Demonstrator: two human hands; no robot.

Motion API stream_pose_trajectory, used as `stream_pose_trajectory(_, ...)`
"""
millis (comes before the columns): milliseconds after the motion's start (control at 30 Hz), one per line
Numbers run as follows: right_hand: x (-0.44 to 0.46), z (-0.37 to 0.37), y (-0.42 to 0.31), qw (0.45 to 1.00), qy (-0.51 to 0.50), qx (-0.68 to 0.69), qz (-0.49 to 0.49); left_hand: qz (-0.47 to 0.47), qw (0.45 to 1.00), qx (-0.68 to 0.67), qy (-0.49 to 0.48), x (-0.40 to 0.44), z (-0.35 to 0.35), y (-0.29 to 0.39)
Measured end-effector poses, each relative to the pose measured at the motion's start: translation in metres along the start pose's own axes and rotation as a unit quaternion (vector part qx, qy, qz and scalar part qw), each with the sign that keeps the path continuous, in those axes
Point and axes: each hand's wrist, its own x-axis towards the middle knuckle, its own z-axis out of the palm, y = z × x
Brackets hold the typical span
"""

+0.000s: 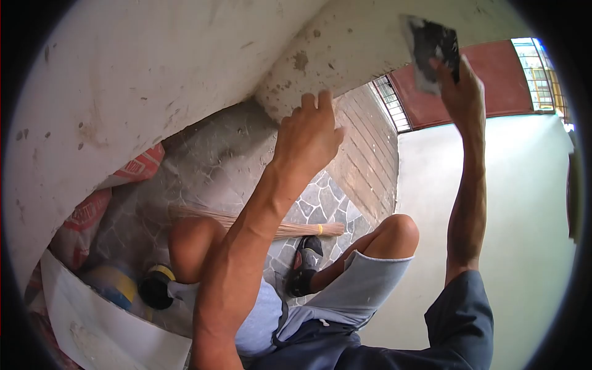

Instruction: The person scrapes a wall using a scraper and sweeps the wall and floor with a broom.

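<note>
My right hand (459, 89) is raised at the upper right, its fingers closed round a flat, black putty scraper (436, 46). White smears mark the scraper, which is held up in front of the pale, stained wall surface (364, 37). My left hand (311, 132) is lifted near the middle of the view, back towards me. Its thumb stands apart and its fingers are loosely bent, with nothing seen in them. The palm is hidden. Close by is the lower corner of the stained wall.
A stick broom (290, 230) lies on the stone-patterned floor (185, 166) by my feet. Red-and-white sacks (89, 219), a blue-and-yellow container (114, 283) and a white board (98, 320) are at the lower left. A pale wall (512, 203) stands at right.
</note>
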Motion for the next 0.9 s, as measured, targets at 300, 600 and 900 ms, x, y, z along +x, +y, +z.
stream_pose_trajectory(300,-0.016,0.058,0.008,0.998,-0.03,-0.048,0.031,-0.053,0.915,0.149,-0.372,-0.029,0.005,0.013)
stream_pose_trajectory(600,-0.017,0.085,-0.004,0.993,-0.02,-0.115,-0.006,-0.013,0.927,0.182,-0.329,-0.033,0.021,0.019)
stream_pose_trajectory(900,-0.019,0.136,-0.022,0.987,-0.07,-0.138,-0.036,0.005,0.914,0.213,-0.344,-0.042,0.038,0.022)
